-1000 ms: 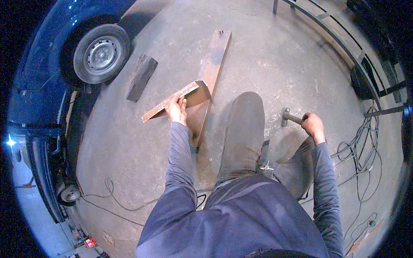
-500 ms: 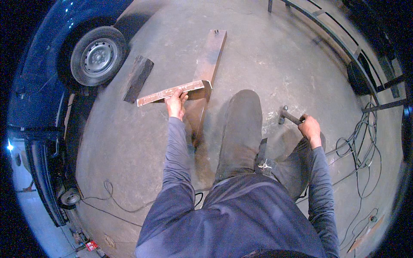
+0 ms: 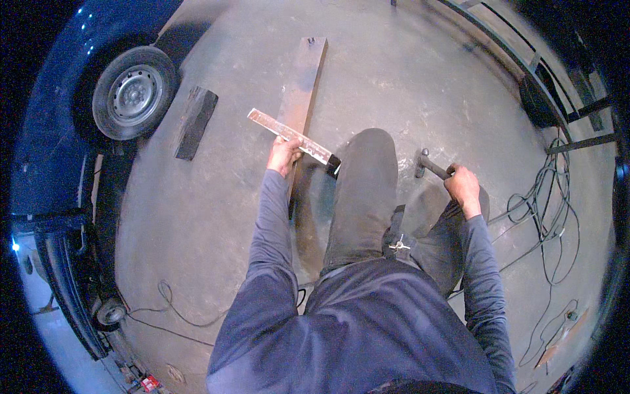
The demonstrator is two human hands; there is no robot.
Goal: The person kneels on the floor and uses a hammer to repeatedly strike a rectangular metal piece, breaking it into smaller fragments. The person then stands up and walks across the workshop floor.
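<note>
My left hand [image 3: 285,155] is closed around a flat metal strip [image 3: 262,120] with a worn, rusty-brown and whitish face and a dark end near my knee. It is held over a long brown steel beam [image 3: 306,77] lying on the floor, slanting across its nearer part. Whether strip and beam touch I cannot tell. Off to the right, my right hand [image 3: 464,189] grips the handle of a hammer [image 3: 422,162], whose head hangs beside my right knee. Part of the beam's near end is hidden behind my left hand and the strip.
A dark block [image 3: 196,123] lies left of the beam, near the wheel [image 3: 134,95] of a blue vehicle. Black cables [image 3: 548,197] are coiled on the floor at right, below a metal frame [image 3: 518,56]. Another cable [image 3: 172,308] runs along the lower left.
My left hand has turned the strip, so its left end now points up and away and its dark end down toward my knee. The hammer stays in my right hand. The view has shifted slightly.
</note>
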